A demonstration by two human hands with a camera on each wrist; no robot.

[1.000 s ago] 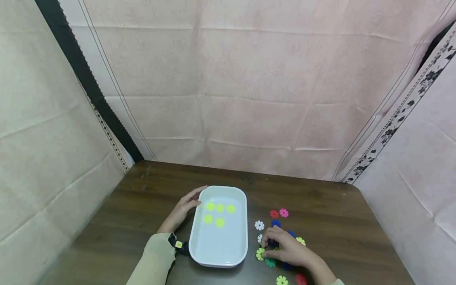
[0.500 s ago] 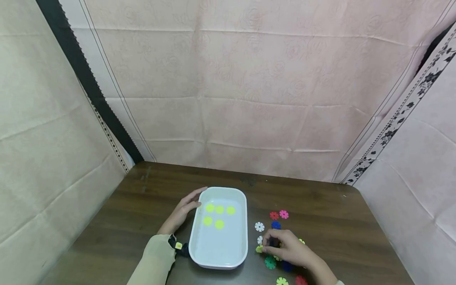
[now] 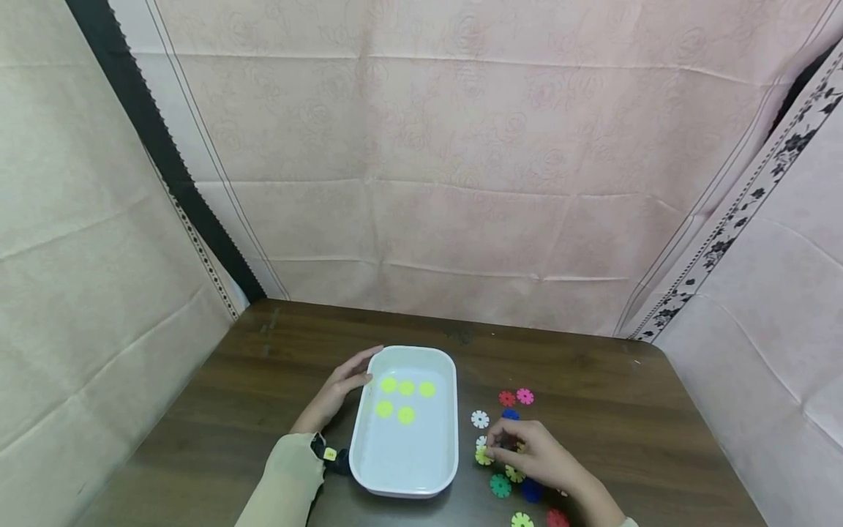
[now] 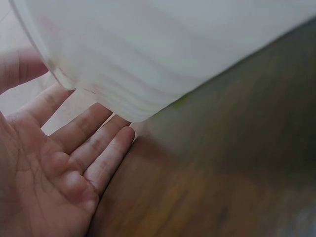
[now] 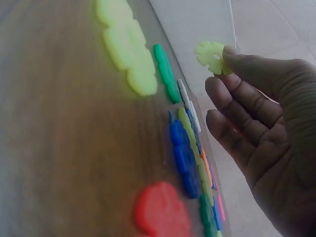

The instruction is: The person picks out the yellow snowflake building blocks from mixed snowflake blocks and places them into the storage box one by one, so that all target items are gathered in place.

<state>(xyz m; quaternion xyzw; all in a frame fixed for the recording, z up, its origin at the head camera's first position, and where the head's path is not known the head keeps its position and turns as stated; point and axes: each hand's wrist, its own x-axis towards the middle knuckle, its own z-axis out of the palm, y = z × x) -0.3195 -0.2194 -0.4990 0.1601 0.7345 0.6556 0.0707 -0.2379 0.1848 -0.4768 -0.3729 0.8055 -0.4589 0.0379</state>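
Observation:
A white rectangular tray [image 3: 405, 457] stands on the table, with several round yellow-green spots [image 3: 405, 388] on its floor. My left hand [image 3: 334, 391] rests against its left side near the far corner, thumb at the rim; the left wrist view shows fairly straight fingers [image 4: 81, 128] by the outer wall. To the right of the tray, my right hand [image 3: 536, 457] pinches a yellow-green notched, flower-shaped plastic disc [image 5: 207, 55] between thumb and fingers. In the right wrist view that disc is raised above the others. The right hand hides part of the pile in the head view.
Loose flower discs lie around my right hand: white [image 3: 480, 419], red [image 3: 506, 398], pink [image 3: 525, 396], green [image 3: 500, 485], blue [image 3: 531, 490] and yellow-green [image 3: 522, 520]. Cloth hangings [image 3: 421, 183] enclose the brown wooden table [image 3: 316, 322] at the back and sides.
My right hand has taken hold of the yellow-green disc by the tray and turned it, shifting slightly right. More discs show beneath that hand. The left hand and tray have stayed put.

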